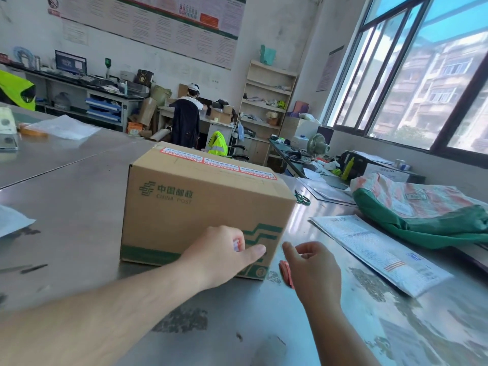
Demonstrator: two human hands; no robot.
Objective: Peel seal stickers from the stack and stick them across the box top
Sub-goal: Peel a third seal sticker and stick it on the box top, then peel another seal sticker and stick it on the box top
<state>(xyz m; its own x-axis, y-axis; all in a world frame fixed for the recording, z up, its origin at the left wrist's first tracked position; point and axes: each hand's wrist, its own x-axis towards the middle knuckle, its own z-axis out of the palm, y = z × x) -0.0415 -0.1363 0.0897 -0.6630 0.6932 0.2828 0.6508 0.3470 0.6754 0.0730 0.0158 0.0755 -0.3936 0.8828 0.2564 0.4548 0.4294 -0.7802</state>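
A brown China Post cardboard box (200, 204) stands on the metal table. Three red-and-white seal stickers (219, 162) lie in a row along the far edge of its top. My left hand (219, 256) is in front of the box's lower right side, thumb stretched out, fingers curled around a small white-and-red sticker piece (236, 245). My right hand (313, 268) hovers just right of the box's near corner, fingers loosely curled and holding nothing. The red sticker stack (286, 273) lies on the table beside that hand, partly hidden by it.
White padded mailers (380, 253) and a green-and-orange sack (422, 210) lie to the right. Green-handled scissors (302, 198) sit behind them. A roll of tape (33, 130) and papers are at the far left. A person sits at a desk in the back.
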